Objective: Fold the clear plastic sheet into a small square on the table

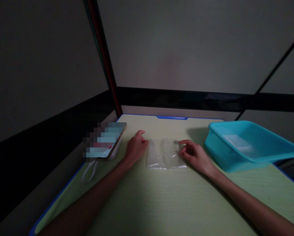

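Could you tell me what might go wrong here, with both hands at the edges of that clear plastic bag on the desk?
1. The clear plastic bag lies flat and nearly invisible in the dim light, so the left hand or right hand may fumble its edges.
2. The phone sits propped near the desk's left edge, close to the left hand; a sideways nudge could tip it.
3. The turquoise bin seems to overhang the right edge.

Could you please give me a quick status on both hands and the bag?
Left hand and right hand open, at either edge of the clear plastic bag. Bag flat on table. Teal tub at right, clear of it.
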The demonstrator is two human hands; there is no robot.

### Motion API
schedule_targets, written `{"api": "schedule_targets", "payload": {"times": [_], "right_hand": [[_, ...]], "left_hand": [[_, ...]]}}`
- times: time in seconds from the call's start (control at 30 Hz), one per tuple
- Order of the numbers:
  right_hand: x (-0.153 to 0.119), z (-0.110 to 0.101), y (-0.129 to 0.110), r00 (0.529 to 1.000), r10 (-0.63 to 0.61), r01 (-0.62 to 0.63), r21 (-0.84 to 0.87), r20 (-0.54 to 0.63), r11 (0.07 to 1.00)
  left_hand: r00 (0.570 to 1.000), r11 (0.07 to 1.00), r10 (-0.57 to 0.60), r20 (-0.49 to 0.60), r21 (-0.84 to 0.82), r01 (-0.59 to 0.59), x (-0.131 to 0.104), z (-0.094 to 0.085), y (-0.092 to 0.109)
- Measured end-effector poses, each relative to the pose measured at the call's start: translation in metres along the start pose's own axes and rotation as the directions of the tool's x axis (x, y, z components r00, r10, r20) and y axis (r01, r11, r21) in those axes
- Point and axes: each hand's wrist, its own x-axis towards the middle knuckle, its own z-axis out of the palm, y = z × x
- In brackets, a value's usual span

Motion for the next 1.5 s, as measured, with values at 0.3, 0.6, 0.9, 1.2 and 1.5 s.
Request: {"api": "schedule_targets", "payload": {"times": [0.3, 0.6, 0.9, 1.2, 1.5], "right_hand": [[-0.001, 0.002, 0.002, 1.000, 0.010, -0.010, -0.012, 0.008, 1.000], [-0.002, 0.000, -0.003, 1.000, -0.001, 0.002, -0.039, 0.011, 0.999], [-0.005, -0.002, -0.008, 0.999, -0.049, 0.048, -0.257, 0.004, 0.965], [-0.020, 0.000, -0.031, 0.876, -0.302, 0.471, -0.530, 0.377, 0.705], [-0.031, -0.001, -0.024, 0.773, -0.217, 0.567, -0.497, 0.596, 0.656]], "left_hand": [[0.998, 0.987, -0.029, 0.055, -0.158, 0.038, -0.002, 0.007, 0.006], [0.998, 0.956, -0.035, 0.060, -0.288, 0.051, 0.001, 0.008, 0.011], [0.998, 0.989, 0.059, -0.033, -0.133, -0.063, -0.002, 0.009, 0.009], [0.800, 0.822, 0.564, 0.202, -0.043, -0.568, -0.025, 0.000, 0.029], [0.657, 0.693, 0.562, 0.502, 0.148, -0.706, -0.026, -0.001, 0.019]]}}
